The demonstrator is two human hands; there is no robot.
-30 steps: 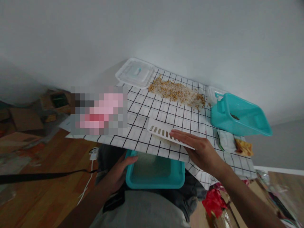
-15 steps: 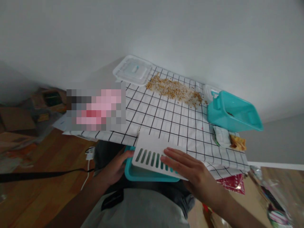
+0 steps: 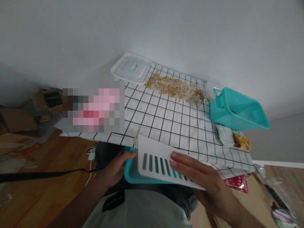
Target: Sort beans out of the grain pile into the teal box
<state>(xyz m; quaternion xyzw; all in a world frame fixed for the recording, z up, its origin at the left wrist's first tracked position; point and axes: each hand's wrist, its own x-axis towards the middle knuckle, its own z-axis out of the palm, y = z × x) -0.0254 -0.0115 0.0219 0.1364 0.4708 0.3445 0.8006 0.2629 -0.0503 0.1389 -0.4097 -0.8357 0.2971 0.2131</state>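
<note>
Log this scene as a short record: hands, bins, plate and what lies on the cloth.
Left hand: on the left rim of the near turquoise bin
Right hand: holding the slotted white plate, fingers across its top
Plate: over the near bin, partly hiding it
Checked cloth: bears a strip of mixed yellow and whitish grains
Back left: clear lid
Right end: far turquoise bin, white packet before it

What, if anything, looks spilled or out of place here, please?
The yellow beans and whitish grains look spilled: they lie loose and mixed directly on the checked tablecloth, outside any container, with strays around the pile, possibly deliberately.
</note>
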